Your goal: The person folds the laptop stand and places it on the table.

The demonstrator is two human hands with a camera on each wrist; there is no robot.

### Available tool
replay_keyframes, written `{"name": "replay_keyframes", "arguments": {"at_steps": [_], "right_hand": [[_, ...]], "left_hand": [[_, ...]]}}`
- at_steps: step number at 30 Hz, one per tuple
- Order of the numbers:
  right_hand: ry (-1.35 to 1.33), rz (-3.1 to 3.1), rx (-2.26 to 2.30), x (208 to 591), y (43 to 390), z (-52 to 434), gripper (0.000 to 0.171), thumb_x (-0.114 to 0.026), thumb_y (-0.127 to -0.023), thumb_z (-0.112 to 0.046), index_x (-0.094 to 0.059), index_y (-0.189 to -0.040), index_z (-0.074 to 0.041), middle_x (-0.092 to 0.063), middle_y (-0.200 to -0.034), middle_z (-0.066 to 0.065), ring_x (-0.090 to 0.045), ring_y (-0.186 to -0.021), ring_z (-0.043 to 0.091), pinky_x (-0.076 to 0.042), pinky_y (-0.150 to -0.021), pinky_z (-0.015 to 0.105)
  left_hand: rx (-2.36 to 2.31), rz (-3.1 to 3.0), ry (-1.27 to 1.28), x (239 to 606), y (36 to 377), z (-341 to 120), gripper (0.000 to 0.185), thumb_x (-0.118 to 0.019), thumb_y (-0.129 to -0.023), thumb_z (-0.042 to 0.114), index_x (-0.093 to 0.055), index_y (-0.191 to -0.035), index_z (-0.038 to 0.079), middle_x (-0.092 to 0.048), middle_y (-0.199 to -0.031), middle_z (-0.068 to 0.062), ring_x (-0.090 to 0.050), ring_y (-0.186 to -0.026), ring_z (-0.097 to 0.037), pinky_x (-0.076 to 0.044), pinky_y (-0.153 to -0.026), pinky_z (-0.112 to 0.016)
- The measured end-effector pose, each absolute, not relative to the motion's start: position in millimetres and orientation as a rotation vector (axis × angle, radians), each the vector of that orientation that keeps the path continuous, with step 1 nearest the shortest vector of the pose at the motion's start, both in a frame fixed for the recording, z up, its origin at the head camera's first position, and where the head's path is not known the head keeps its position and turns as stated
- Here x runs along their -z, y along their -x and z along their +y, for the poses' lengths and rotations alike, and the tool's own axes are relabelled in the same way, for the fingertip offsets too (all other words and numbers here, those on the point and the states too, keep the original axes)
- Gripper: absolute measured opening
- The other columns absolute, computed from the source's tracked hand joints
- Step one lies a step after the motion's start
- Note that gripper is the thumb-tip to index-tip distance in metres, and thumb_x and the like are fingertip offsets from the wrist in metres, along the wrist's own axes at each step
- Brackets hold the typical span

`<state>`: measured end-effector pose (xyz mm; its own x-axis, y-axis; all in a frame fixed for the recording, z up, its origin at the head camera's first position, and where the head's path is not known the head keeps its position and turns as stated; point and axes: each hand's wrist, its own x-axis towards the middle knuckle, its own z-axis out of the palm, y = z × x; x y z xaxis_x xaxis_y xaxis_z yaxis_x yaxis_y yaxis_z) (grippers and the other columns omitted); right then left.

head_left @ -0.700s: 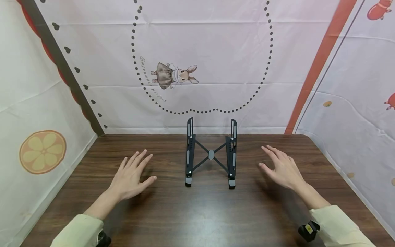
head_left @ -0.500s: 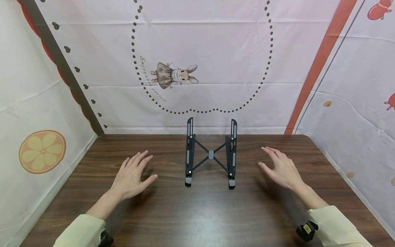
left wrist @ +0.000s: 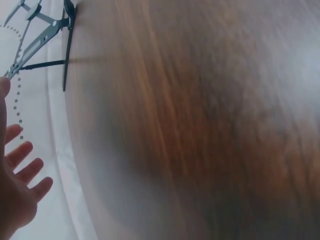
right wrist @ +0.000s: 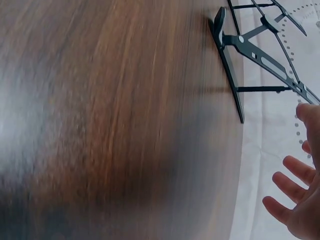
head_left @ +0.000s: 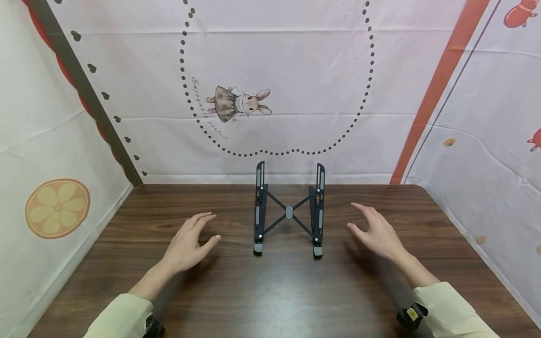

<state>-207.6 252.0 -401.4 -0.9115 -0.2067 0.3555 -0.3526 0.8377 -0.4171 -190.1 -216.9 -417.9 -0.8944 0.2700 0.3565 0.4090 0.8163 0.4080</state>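
Observation:
A dark folding laptop stand point(head_left: 289, 212) stands unfolded on the table, its two side rails joined by crossed bars with a grey hub. Pale pads line the rails, and small lips project at the near ends. To its left my left hand point(head_left: 188, 246) hovers above the wood, fingers extended and thumb apart, holding nothing. On the other side my right hand point(head_left: 379, 234) is likewise spread and bare, its thumb pointing toward the stand. Both wrist views show part of the stand point(left wrist: 42, 37) beyond the fingers; in the right one its raised rail point(right wrist: 265, 60) rests above a base bar.
The brown wood-grain table point(head_left: 270, 295) stretches beneath both arms. White printed cloth point(head_left: 296, 84) hangs behind it, with more cloth along both sides. Each sleeved wrist carries a small black camera point(head_left: 412, 315).
Both hands have moved inward toward the laptop stand, the left going right and the right going left. The left fingers have drawn closer together. The stand has stayed put.

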Motion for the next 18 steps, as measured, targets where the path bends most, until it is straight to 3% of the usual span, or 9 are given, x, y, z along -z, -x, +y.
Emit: {"name": "replay_keyframes", "arguments": {"at_steps": [9, 18], "right_hand": [[-0.475, -2.691, -0.797, 406, 208, 242, 0.055, -0.066, -0.085, -0.018, -0.043, -0.133, -0.005, -0.056, -0.119, 0.019, -0.054, -0.109, 0.035, -0.044, -0.085, 0.054], [-0.484, -2.702, -0.909, 409, 210, 233, 0.054, -0.065, -0.085, -0.016, -0.043, -0.133, -0.004, -0.057, -0.117, 0.022, -0.06, -0.101, 0.036, -0.048, -0.083, 0.052]], "left_hand": [[0.87, -2.701, 0.578, 423, 192, -208, 0.05, -0.055, -0.089, 0.043, -0.047, -0.132, 0.019, -0.046, -0.133, -0.001, -0.042, -0.123, -0.025, -0.039, -0.094, -0.051], [1.024, -2.647, 0.595, 426, 196, -191, 0.046, -0.058, -0.089, 0.036, -0.05, -0.13, 0.016, -0.052, -0.126, -0.006, -0.05, -0.116, -0.026, -0.044, -0.09, -0.05]]}}
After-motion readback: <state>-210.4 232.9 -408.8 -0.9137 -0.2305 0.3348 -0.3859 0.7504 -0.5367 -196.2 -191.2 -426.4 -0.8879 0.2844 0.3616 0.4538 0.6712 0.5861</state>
